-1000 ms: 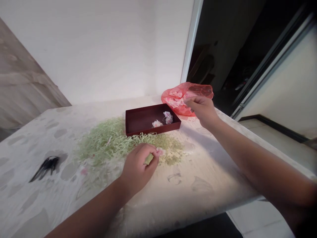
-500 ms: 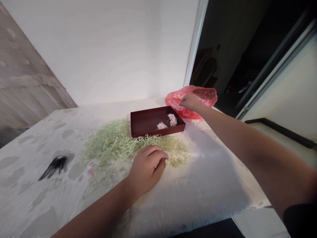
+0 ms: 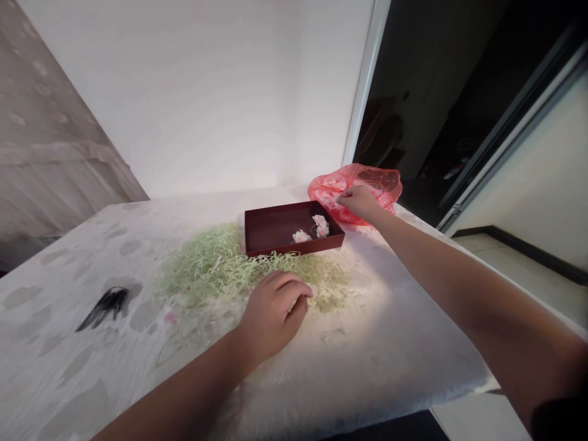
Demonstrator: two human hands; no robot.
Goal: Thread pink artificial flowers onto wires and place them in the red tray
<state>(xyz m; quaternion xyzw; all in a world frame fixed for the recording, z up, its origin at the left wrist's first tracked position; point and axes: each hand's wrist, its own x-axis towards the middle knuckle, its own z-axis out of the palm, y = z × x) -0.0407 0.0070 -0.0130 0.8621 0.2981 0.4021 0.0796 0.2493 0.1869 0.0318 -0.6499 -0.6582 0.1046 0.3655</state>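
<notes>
A dark red rectangular box [image 3: 280,225] stands on the table, with several small pink-white flowers [image 3: 321,226] at its right end. Pale green shredded filler [image 3: 206,260] lies in front of it and to its left. Above the filler's near edge, my left hand [image 3: 275,309] has curled fingers, a small whitish bit at the fingertips that I cannot make out. My right hand [image 3: 359,202] is at the red translucent bag [image 3: 388,184] behind the box's right corner, fingers pinched; what they hold is too small to tell. Pink-white pieces show inside the bag.
A black bundle of thin strips [image 3: 105,306] lies on the patterned tablecloth [image 3: 73,392] at the left. A white wall [image 3: 215,92] rises behind the table, a curtain [image 3: 50,128] hangs at the left, and a dark doorway is at the right.
My right hand has shifted slightly down and to the right over the bag. My left hand has barely moved. The view has shifted slightly.
</notes>
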